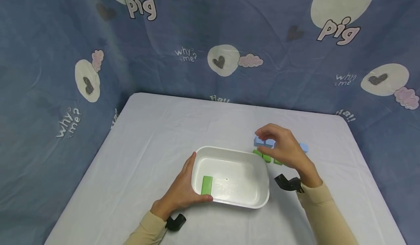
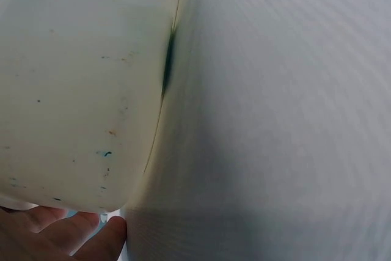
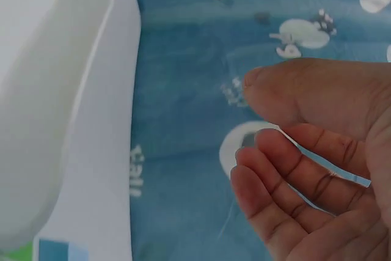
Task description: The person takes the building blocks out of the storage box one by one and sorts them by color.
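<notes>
A white plastic tray (image 1: 239, 181) lies on the table, with one green block (image 1: 206, 185) at its left end. My left hand (image 1: 182, 190) holds the tray's left corner, thumb along the front rim and fingers against the left side. In the left wrist view, fingertips (image 2: 107, 236) show beside the tray's specked outer wall (image 2: 73, 102). My right hand (image 1: 287, 148) hovers over blue blocks (image 1: 258, 142) and green blocks (image 1: 266, 159) behind the tray's right corner, hiding some of them. Its loosely bent fingers have nothing between them in the right wrist view.
Another blue block (image 1: 303, 147) shows just right of the right hand. The table (image 1: 170, 128) has a white cover, and a blue patterned cloth (image 1: 183, 81) hangs along its back and sides. Black wrist-worn devices (image 1: 288, 183) sit at both cuffs.
</notes>
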Motion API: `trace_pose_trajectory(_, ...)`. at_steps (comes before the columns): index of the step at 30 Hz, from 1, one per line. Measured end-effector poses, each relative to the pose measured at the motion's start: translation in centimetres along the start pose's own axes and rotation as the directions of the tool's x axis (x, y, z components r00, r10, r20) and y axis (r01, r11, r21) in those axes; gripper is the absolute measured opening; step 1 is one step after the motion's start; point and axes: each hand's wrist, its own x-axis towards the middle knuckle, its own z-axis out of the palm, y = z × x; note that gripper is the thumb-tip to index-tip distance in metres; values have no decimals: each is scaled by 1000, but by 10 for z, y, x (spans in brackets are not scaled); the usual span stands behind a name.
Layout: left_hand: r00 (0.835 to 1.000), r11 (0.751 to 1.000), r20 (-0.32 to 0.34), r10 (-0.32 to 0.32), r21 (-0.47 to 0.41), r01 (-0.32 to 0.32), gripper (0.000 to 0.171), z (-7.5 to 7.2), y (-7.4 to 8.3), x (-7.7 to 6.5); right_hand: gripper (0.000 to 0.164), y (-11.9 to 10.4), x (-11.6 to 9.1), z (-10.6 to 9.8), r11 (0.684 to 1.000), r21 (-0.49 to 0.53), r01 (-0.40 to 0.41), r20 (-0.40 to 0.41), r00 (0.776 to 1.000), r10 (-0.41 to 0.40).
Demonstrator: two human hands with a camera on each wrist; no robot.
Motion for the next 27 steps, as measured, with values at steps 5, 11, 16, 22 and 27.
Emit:
trace_pose_trajectory(5, 1000, 1000, 10, -1, -2, 1, 150, 0, 0, 0, 43, -8, 11, 8, 999, 39, 30, 17, 999, -31)
trace_pose_trajectory(11, 1000, 1000, 10, -11, -3, 11, 150, -1, 1, 0, 42, -16, 20, 15, 998, 49, 40, 42, 998, -42)
trace_pose_trajectory(16, 1000, 1000, 11, -24, 1, 24, 151, 0, 2, 0, 41, -21, 27, 28, 996, 25, 80, 95, 992, -82)
trace_pose_trajectory(22, 1000, 1000, 9, -19, -13, 19, 151, 0, -1, 1, 39, -24, 34, 47, 990, 37, 139, 163, 976, -143)
trace_pose_trajectory(27, 1000, 1000, 18, -19, -16, 20, 150, -1, -2, 0, 36, -28, 40, 61, 983, 78, 169, 202, 962, -182)
